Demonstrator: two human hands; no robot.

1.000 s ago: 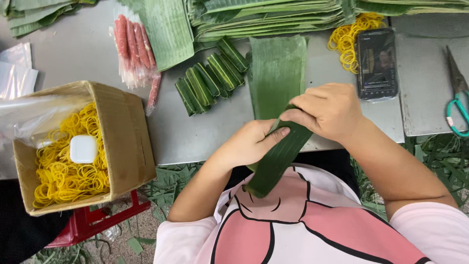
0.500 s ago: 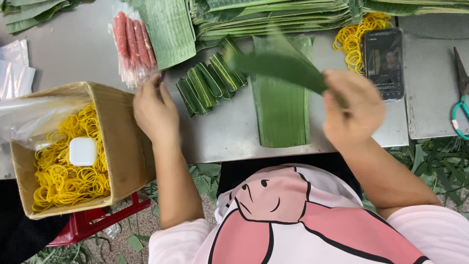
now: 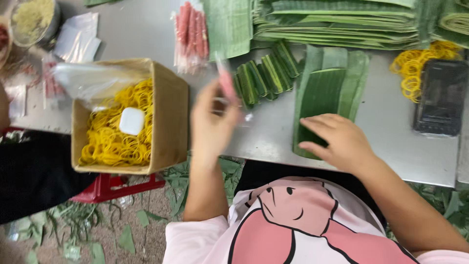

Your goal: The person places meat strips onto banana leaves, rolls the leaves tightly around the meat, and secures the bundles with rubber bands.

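My left hand [image 3: 211,122] is raised over the table's near edge, blurred, pinching a pink wrapped sausage stick [image 3: 226,83]. My right hand [image 3: 337,139] lies flat on the near end of a dark green banana leaf strip [image 3: 318,95], which rests on wider leaf pieces [image 3: 354,73]. Between my hands sits a row of small folded leaf parcels [image 3: 264,73]. A pack of pink sausage sticks [image 3: 191,34] lies further back.
A cardboard box [image 3: 171,117] full of yellow rubber bands overhangs the table edge at left. Stacked banana leaves [image 3: 342,19] line the back. Loose yellow rubber bands [image 3: 415,63] and a black phone [image 3: 439,95] lie at right. Leaf scraps litter the floor.
My right hand has laid the leaf strip down flat on the table leaves. My left hand has taken a pink stick from near the pack and moved right with it.
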